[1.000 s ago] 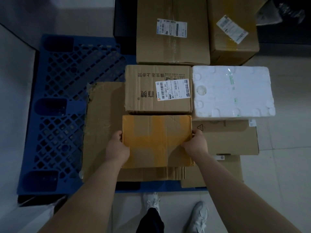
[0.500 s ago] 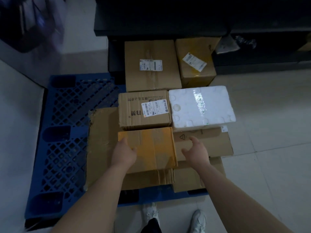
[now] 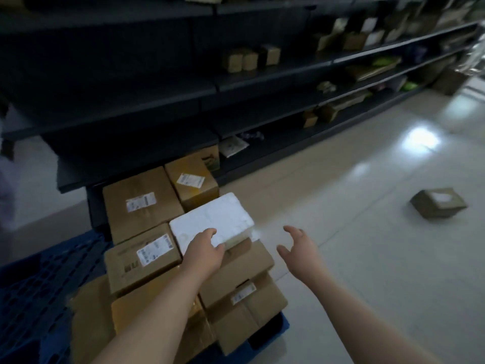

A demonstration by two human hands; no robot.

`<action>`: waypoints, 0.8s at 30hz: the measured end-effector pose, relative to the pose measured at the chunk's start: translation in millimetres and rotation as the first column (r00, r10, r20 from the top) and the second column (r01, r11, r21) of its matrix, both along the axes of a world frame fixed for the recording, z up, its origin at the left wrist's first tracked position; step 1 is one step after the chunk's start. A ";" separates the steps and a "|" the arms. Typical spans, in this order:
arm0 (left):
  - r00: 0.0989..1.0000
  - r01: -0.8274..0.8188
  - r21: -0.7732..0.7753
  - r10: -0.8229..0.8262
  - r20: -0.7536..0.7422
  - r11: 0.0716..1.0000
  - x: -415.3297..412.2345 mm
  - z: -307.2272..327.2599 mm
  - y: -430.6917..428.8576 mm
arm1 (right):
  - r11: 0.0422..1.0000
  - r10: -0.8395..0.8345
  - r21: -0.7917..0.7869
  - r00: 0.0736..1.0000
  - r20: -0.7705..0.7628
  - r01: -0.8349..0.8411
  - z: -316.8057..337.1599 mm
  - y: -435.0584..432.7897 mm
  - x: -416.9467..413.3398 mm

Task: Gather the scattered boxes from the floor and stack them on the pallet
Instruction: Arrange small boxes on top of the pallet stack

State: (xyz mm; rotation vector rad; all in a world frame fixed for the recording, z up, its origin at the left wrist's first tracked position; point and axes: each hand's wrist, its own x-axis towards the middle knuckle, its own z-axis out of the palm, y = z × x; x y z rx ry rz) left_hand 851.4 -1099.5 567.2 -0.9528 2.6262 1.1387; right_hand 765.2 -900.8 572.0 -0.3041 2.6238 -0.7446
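Note:
A blue plastic pallet [image 3: 29, 290] lies at the lower left with several cardboard boxes stacked on it. Among them are an orange-taped box [image 3: 147, 306], a labelled brown box [image 3: 139, 258] and a white foam box [image 3: 212, 219]. My left hand [image 3: 203, 252] hovers over the stack by the foam box's near edge, fingers apart, holding nothing. My right hand [image 3: 299, 250] is raised over the bare floor to the right of the stack, fingers spread and empty. One small brown box [image 3: 438, 206] lies alone on the floor at the right.
Dark shelving [image 3: 236, 82] with small boxes and packets runs along the back, close behind the pallet. Glossy light tile floor [image 3: 367, 232] stretches to the right, with a bright reflection.
Both hands have let go of the orange-taped box, which stays on the stack. The view has swung up and to the right, bringing the shelves and the lone floor box into sight.

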 end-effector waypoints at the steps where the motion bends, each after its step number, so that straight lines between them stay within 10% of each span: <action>1: 0.999 0.040 0.001 -0.040 -0.012 0.999 -12.1 8.4 22.5 | 1.000 -0.027 -0.004 1.000 -0.011 0.027 7.3 23.4 -6.0; 24: 0.785 0.614 0.065 -0.599 -0.157 0.787 -285.5 49.6 502.7 | 0.787 -0.614 0.007 0.785 -0.088 0.617 48.1 504.3 -143.5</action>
